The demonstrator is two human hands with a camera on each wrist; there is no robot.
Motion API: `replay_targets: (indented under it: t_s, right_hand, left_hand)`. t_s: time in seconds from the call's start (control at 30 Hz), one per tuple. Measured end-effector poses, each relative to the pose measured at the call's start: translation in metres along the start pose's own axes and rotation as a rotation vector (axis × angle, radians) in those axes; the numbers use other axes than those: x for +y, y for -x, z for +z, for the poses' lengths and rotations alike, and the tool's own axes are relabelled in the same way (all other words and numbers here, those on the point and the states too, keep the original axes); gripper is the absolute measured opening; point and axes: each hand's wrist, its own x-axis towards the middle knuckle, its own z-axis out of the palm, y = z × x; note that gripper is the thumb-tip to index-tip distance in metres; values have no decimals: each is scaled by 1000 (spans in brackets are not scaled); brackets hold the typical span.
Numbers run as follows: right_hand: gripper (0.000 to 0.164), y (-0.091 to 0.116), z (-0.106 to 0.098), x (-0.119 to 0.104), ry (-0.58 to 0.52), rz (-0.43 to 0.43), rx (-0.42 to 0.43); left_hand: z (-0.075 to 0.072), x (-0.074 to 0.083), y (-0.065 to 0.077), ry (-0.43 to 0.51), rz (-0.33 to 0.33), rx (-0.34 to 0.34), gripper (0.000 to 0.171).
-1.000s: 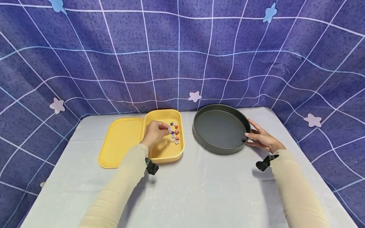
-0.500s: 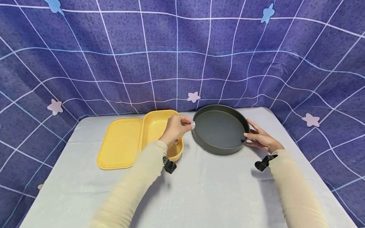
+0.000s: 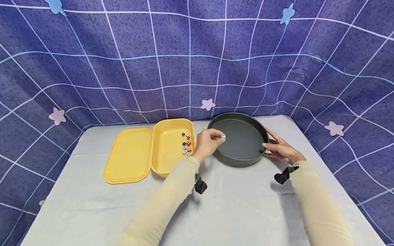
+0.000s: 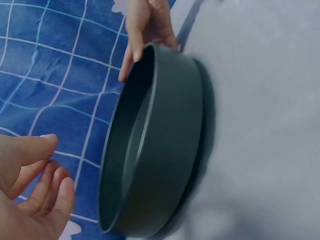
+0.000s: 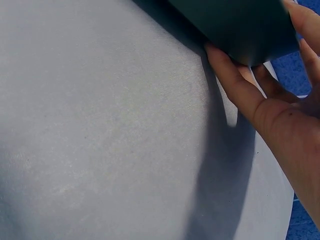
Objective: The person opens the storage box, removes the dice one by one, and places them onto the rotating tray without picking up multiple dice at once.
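Observation:
My left hand (image 3: 207, 145) pinches a white die (image 3: 223, 136) with blue pips between thumb and fingertips, over the left part of a dark grey round cake pan (image 3: 238, 140). In the left wrist view the fingers hide the die. At the pan's right side, my right hand (image 3: 283, 149) grips the wall, its thumb at the rim and its other fingers along the outside. Left of the pan stands a yellow box (image 3: 164, 150). Several small red, blue and white dice (image 3: 188, 144) lie along its right side, partly beside my left wrist.
A flat yellow lid (image 3: 128, 155) lies left of the box, against its side. The white-covered table (image 3: 240, 205) carries everything. Behind it hangs a blue-purple curtain (image 3: 172, 68) with a grid pattern and stars.
My left hand has lifted the die out of the yellow box and carried it right, over the pan's near-left rim. The right hand stays at the pan.

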Motion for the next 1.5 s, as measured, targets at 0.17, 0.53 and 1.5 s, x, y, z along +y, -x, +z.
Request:
replay_targets:
  t_s: [0.17, 0.53, 1.5]
  right_hand:
    - [86, 0, 0, 0, -16, 4, 8]
    - [86, 1, 0, 0, -25, 9, 20]
    - [86, 0, 1, 1, -20, 0, 8]
  left_hand:
    - [16, -4, 1, 59, -10, 39, 14]
    - [46, -16, 2, 146, -14, 94, 14]
    - [68, -27, -4, -95, -38, 130, 12]
